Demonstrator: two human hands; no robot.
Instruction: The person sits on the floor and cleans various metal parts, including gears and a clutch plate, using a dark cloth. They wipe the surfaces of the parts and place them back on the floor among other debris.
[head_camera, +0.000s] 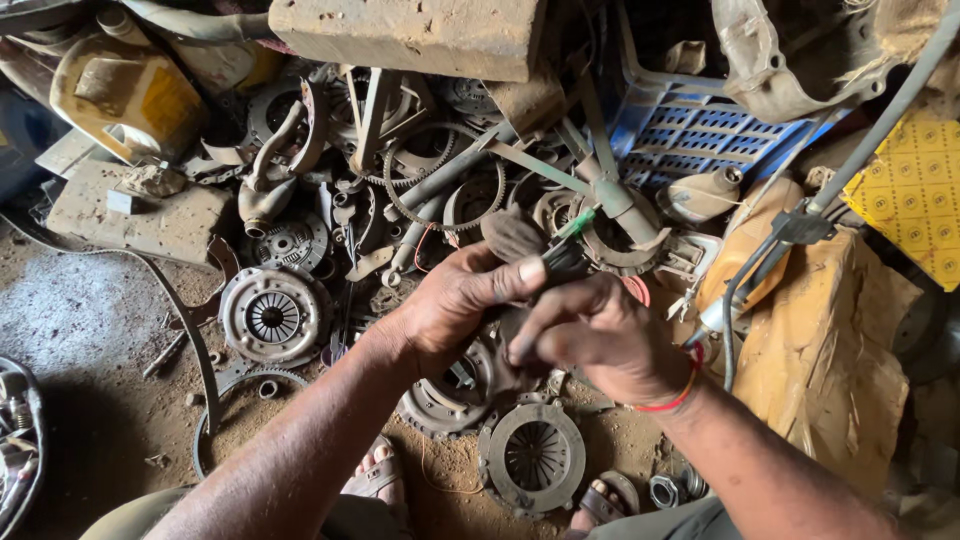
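My left hand (455, 300) and my right hand (600, 340) meet at the centre of the head view, over a heap of rusty car parts. The left thumb and fingers grip a small dark tool with a green tip (565, 250). The right hand's fingers curl around a dark part just below it; what that part is stays hidden by the fingers. A red thread band (675, 395) circles my right wrist. Under the hands lie round clutch plates (272, 315), (533, 455).
A toothed ring gear (440, 180), metal rods and brackets pile up behind. A blue plastic crate (700, 130) stands at the back, a yellow jug (125, 95) at left, a torn cardboard box (830, 350) at right. My sandalled feet (380, 475) rest on the dirt floor.
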